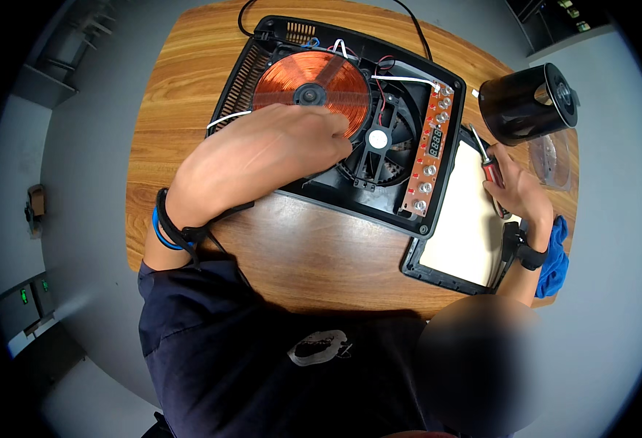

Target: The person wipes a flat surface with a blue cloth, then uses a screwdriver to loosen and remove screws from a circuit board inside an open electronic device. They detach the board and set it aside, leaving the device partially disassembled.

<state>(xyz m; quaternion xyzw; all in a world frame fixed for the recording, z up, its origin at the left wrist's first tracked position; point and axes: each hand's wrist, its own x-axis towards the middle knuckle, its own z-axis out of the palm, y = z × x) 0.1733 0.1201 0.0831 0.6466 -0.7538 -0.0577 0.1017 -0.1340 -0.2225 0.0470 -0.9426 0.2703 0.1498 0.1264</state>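
An open black appliance housing (293, 29) holds a copper coil (288, 73), a black fan (398, 157) with a white round label, thin wires and a brown circuit board (429, 171) with buttons and a display. My left hand (270, 150) is curled over the coil's lower right edge; its fingertips and whatever they hold are hidden. My right hand (518, 186) grips a screwdriver (491, 169) with a red-and-black handle over a black-framed, cream-faced panel (452, 233) beside the housing.
A glossy black cylinder (518, 106) stands at the upper right of the wooden table (313, 270), near a clear plastic piece (553, 159). A blue cloth (554, 263) lies at the right edge. A black cable runs off the back.
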